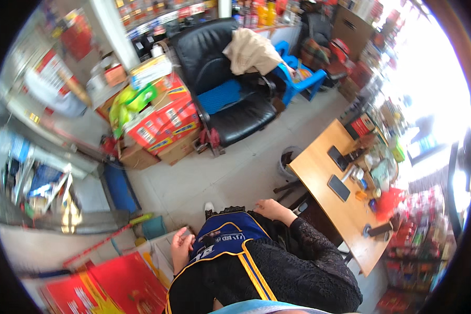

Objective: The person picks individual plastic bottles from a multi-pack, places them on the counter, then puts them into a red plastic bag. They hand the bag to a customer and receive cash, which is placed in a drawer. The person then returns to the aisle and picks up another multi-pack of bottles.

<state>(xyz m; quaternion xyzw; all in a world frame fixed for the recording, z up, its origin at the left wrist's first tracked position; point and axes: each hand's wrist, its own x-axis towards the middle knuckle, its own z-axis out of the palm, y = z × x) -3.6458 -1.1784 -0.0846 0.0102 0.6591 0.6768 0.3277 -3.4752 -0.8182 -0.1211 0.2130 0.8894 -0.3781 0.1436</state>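
My left hand [181, 246] hangs beside my waist, fingers loosely bent and apart, with nothing in it. Close below it is a red carton [127, 280]. My right hand [274, 210] hovers over the front of my clothes, fingers slightly curled, holding nothing visible. I wear a blue apron [225, 235] with yellow trim over black lace. To my right stands a light wooden desk [318, 172]. Two dark smartphones, one farther back [338, 158] and one nearer [339, 187], lie on it. Neither hand touches the desk.
Ahead stands a black leather armchair [245, 121] with a beige cloth [253, 51] over it. Red printed boxes [167, 114] are stacked to its left, and a blue plastic chair [302, 80] is behind it. A waste bin [286, 161] stands by the desk; a glass door [59, 129] is at left.
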